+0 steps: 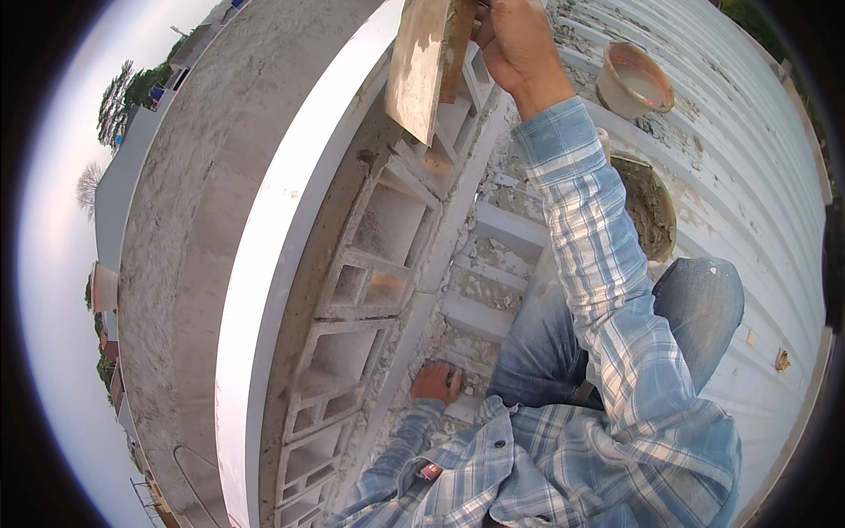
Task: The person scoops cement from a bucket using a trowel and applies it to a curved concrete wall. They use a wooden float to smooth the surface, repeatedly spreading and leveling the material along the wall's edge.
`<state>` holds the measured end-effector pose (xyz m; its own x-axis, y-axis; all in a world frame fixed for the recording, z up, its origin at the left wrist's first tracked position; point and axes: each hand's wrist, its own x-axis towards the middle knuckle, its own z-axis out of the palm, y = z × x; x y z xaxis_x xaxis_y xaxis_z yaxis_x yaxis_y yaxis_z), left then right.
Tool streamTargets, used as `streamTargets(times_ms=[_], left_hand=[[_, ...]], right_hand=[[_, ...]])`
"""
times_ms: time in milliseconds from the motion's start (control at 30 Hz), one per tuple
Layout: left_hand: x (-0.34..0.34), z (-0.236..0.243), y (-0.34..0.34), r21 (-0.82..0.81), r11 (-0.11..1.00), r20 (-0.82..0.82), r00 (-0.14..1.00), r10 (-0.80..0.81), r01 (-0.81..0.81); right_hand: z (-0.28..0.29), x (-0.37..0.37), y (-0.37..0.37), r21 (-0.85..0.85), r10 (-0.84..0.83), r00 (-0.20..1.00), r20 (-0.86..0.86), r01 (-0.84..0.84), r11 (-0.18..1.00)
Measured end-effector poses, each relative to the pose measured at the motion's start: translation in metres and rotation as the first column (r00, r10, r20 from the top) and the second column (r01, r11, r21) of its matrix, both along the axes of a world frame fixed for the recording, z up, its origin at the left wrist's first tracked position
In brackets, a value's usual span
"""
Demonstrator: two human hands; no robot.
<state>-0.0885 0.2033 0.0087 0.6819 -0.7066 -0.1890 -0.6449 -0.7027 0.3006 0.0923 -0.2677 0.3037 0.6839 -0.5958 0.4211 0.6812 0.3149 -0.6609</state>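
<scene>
At the top edge, cut-off wooden board (415,75) in right hand (518,48); left hand (434,383) low, grip unclear.

A smeared brown wooden board (415,75) slants over hollow blocks (378,263).

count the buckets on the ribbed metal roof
2: an upper bucket toward the top right, and a lower bucket holding mortar below it, partly behind the right sleeve. Others could be hidden behind it.
</scene>
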Motion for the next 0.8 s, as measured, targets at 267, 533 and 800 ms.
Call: streamTargets(times_ms=[267,533,800], left_hand=[[0.002,0.004,-0.007,-0.027,1.000,0.000,1.000,-0.006,0.006],[0.002,-0.011,-0.005,-0.115,0.993,0.072,0.997,-0.021,0.029],[0.002,-0.001,-0.005,-0.009,1.000,0.032,0.999,0.002,-0.002]], right_hand=[[-0.057,0.016,-0.044,-0.266,-0.077,0.990,-0.117,0.044,0.963],[-0.058,-0.043,0.060,-0.474,-0.033,0.995,-0.091,-0.014,0.880],[-0.047,-0.092,0.141,-0.012,0.248,0.968,-0.026,-0.249,0.969]])
